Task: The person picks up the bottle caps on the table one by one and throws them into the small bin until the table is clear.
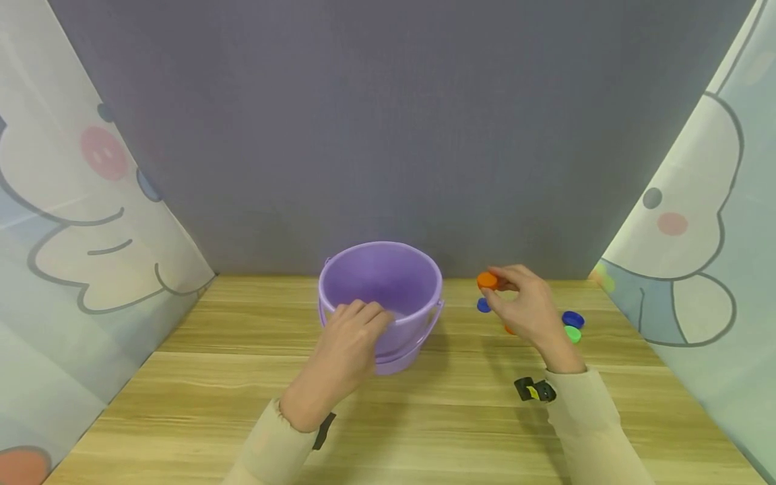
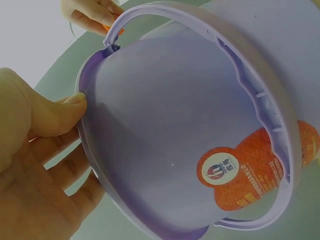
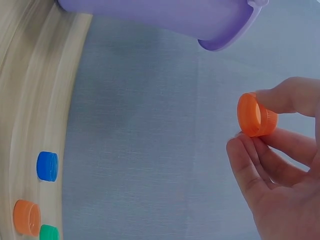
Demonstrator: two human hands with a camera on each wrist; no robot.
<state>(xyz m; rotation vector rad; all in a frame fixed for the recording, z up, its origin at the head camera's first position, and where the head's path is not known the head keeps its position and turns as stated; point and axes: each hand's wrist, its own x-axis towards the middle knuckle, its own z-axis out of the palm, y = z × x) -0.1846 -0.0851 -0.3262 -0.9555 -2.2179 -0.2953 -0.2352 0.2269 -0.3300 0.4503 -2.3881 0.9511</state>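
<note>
A purple bucket (image 1: 397,266) stands upright on the wooden table. My left hand (image 1: 348,347) grips its near rim; in the left wrist view the thumb (image 2: 60,115) lies on the outer side and the other fingers go over the edge. The bucket's handle (image 2: 250,55) hangs down on the outside, across an orange label (image 2: 240,182). To the right of the bucket, my right hand (image 1: 527,310) pinches an orange bottle cap (image 3: 250,115) between thumb and fingers, above the table. The cap's hollow side shows in the right wrist view.
On the table near the right hand lie a blue cap (image 1: 483,305), another orange cap (image 3: 26,218), a dark blue cap (image 1: 572,319) and a green cap (image 1: 572,334). A grey panel (image 1: 388,135) rises behind; cartoon-printed cloths (image 1: 697,269) flank both sides.
</note>
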